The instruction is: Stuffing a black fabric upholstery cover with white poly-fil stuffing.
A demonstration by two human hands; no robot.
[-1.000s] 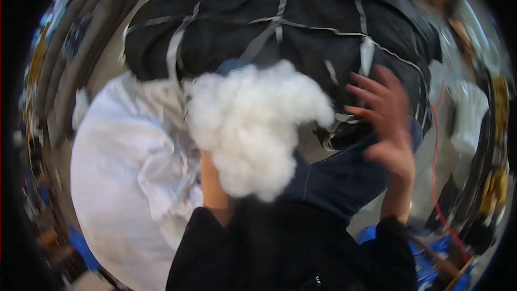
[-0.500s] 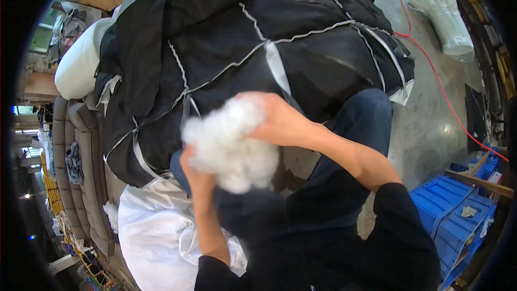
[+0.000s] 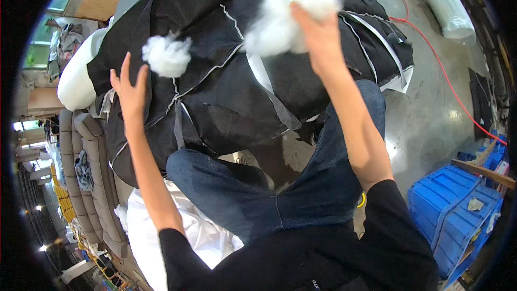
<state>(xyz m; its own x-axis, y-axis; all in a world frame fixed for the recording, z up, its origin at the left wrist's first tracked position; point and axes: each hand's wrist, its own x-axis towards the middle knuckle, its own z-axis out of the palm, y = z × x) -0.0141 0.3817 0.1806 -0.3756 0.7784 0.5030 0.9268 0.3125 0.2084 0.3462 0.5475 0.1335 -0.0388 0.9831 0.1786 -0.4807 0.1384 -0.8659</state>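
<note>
A large clump of white fibre stuffing (image 3: 277, 24) is in my right hand (image 3: 325, 43), over the far part of the black fabric cover (image 3: 210, 70). Most of the fingers are sunk in the fluff. My left hand (image 3: 131, 89) has its fingers spread and holds nothing. Just beyond its fingertips is a smaller tuft of stuffing (image 3: 168, 55); whether it lies on the cover or is in the air, I cannot tell. Wavy grey seams and loose white strips (image 3: 260, 70) run across the cover, which spreads in front of my knees.
White cloth (image 3: 156, 231) lies by my left leg. Beyond it stands a grey-brown cushioned sofa (image 3: 91, 183). A red hose (image 3: 436, 73) crosses the concrete floor at right, near a clear-wrapped white roll (image 3: 444, 8). Blue crates (image 3: 449, 205) stand at lower right.
My hands have parted from in front of my lap and reached forward. The stuffing has been split: the bigger clump went with my right hand, a small tuft sits near my left.
</note>
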